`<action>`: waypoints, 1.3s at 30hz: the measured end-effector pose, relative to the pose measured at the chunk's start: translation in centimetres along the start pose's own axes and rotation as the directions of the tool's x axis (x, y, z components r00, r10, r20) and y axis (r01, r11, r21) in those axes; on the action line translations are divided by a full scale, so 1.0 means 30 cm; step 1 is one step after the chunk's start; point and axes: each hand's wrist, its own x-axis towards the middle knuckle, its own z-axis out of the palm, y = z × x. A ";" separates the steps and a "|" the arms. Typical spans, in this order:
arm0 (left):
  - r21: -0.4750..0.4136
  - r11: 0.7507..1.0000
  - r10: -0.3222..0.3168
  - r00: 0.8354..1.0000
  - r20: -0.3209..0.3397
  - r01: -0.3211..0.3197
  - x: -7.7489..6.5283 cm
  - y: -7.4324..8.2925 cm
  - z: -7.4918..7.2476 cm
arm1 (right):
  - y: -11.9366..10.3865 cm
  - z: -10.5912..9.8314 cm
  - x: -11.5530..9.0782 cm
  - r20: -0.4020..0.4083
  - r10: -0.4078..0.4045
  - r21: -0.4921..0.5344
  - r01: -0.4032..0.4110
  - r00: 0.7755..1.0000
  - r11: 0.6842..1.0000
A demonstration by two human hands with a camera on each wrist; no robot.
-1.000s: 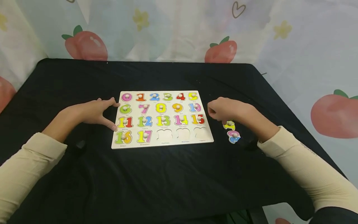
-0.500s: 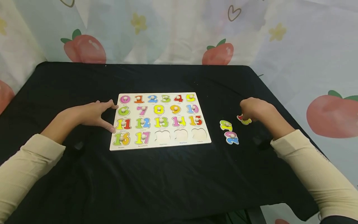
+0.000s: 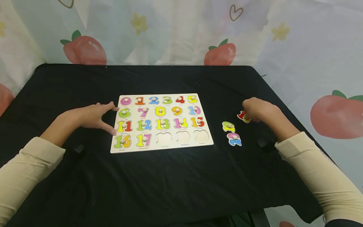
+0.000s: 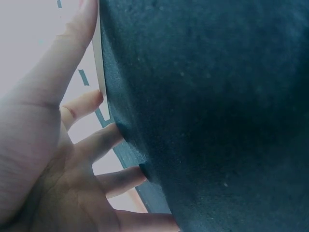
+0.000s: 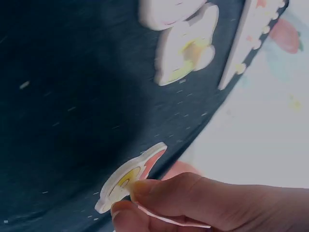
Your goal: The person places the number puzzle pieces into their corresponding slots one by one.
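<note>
A wooden number puzzle board [image 3: 209,142] lies on the black cloth, with knobbed number pieces seated from 0 to 17 and three vacant recesses at its lower right. My left hand [image 3: 90,116] holds its thumb and fingers spread along the board's left edge. To the right of the board, my right hand [image 3: 256,108] pinches a red-and-yellow number puzzle piece [image 3: 241,115] between thumb and fingers; the piece is tilted in the right wrist view. Its knob is hidden by the fingertips. Nearer the board lie a green-and-yellow piece [image 3: 228,126] and a pink-and-blue piece [image 3: 234,139].
The black-covered table [image 3: 158,186] has its far edge against a light curtain [image 3: 175,31] printed with fruit, hearts and flowers. A small dark object [image 3: 263,143] shows beside the right wrist, and another dark object [image 3: 79,148] by the left wrist.
My right hand has moved right, away from the board, to the red-and-yellow piece, which has then shifted slightly up and left. My left hand stays at the board's edge.
</note>
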 end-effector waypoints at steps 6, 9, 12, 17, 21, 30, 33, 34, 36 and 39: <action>-0.011 1.000 0.000 1.000 0.000 0.000 0.001 -0.005 0.003 | -0.062 -0.012 -0.017 -0.092 -0.083 -0.001 0.083 0.992 0.997; -0.007 1.000 0.000 1.000 -0.001 0.000 0.003 -0.006 0.004 | -0.093 -0.013 -0.022 -0.137 -0.134 -0.026 0.132 0.981 0.991; -0.007 1.000 -0.001 1.000 -0.007 0.001 0.001 -0.008 0.005 | -0.135 -0.016 -0.024 -0.168 -0.179 -0.041 0.174 0.969 0.984; -0.018 1.000 0.005 1.000 -0.017 -0.005 -0.002 -0.007 0.004 | -0.219 -0.013 -0.022 -0.150 -0.229 -0.042 0.225 0.962 0.973; -0.021 1.000 0.003 1.000 -0.011 -0.003 -0.001 -0.004 0.004 | -0.276 0.011 -0.010 -0.082 -0.299 -0.038 0.297 0.951 0.954; -0.008 1.000 0.001 1.000 -0.014 -0.001 -0.002 -0.007 0.000 | -0.441 0.061 0.029 -0.033 -0.515 -0.118 0.508 0.857 0.853; -0.017 1.000 -0.002 1.000 -0.010 0.002 -0.003 -0.007 0.001 | -0.510 0.073 0.048 -0.066 -0.587 -0.146 0.574 0.807 0.806; -0.017 1.000 -0.003 1.000 -0.010 0.003 -0.003 -0.008 0.002 | -0.531 0.077 0.055 -0.085 -0.610 -0.158 0.593 0.788 0.789; -0.017 1.000 -0.002 1.000 -0.008 0.002 -0.004 -0.008 0.003 | -0.570 0.085 0.065 -0.119 -0.648 -0.176 0.626 0.753 0.760; -0.019 1.000 0.002 1.000 -0.012 -0.002 -0.002 -0.005 0.005 | -0.608 0.097 0.073 -0.154 -0.683 -0.198 0.655 0.714 0.730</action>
